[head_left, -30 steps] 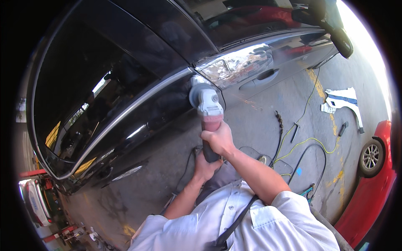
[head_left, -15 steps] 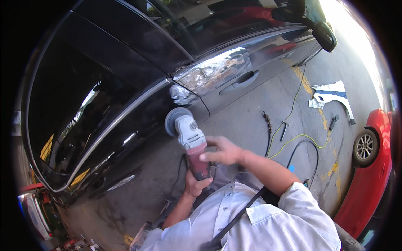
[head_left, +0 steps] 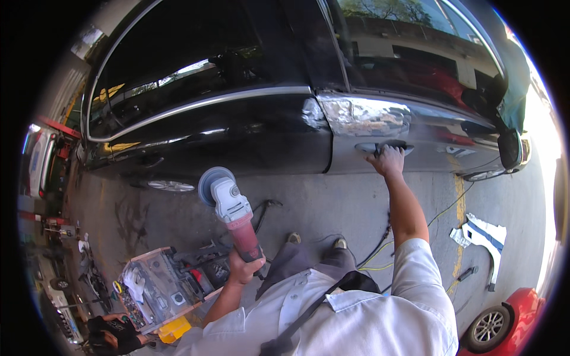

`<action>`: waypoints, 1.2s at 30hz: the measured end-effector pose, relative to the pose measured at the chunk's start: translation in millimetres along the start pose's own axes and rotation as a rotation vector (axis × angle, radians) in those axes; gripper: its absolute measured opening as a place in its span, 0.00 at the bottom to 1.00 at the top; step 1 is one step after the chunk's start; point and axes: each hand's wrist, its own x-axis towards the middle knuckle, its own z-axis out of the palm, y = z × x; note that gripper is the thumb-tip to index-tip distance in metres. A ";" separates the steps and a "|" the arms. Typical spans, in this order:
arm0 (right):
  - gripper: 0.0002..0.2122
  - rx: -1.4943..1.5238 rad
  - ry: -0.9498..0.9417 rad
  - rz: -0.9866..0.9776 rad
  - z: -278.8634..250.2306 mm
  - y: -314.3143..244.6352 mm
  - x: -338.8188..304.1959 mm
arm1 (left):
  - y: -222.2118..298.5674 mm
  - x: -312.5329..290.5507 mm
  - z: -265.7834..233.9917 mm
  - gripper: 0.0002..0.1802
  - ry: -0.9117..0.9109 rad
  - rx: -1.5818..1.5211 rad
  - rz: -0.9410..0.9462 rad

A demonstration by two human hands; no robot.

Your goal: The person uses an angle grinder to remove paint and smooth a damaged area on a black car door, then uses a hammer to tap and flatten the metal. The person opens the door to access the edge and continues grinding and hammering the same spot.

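Note:
In my left hand (head_left: 244, 268) is a red and grey angle grinder (head_left: 237, 216) with a round disc, held by its rear body. The disc stands away from the black car (head_left: 237, 142), over the floor. My right hand (head_left: 390, 160) reaches out to the front door and has its fingers curled around the door handle (head_left: 367, 147). Above the handle lies a sanded patch of bare, shiny metal (head_left: 368, 115). A smaller bare spot (head_left: 313, 113) shows on the rear door, across the door gap.
A tool cart (head_left: 160, 285) with parts and tools stands at lower left, and a person (head_left: 113, 333) is beyond it. Cables (head_left: 380, 255) run over the floor at my right. A white fender panel (head_left: 484, 237) and a red car (head_left: 522, 314) are farther right.
My right hand has left the grinder's side and gone forward to the door handle. The grinder, in my left hand, is now farther from the bare patches. My view has turned.

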 end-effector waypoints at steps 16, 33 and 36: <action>0.34 -0.519 -0.091 0.433 66.1 134.7 -337.4 | -12.7 77.2 -87.1 0.33 -0.172 0.206 0.134; 0.25 1.208 -0.436 0.175 -105.3 -63.2 -273.5 | 64.7 129.9 28.3 0.37 -0.738 0.273 0.099; 0.31 1.666 -0.425 -0.036 -114.0 -140.6 -223.0 | 69.3 129.4 69.8 0.34 -0.685 0.126 0.035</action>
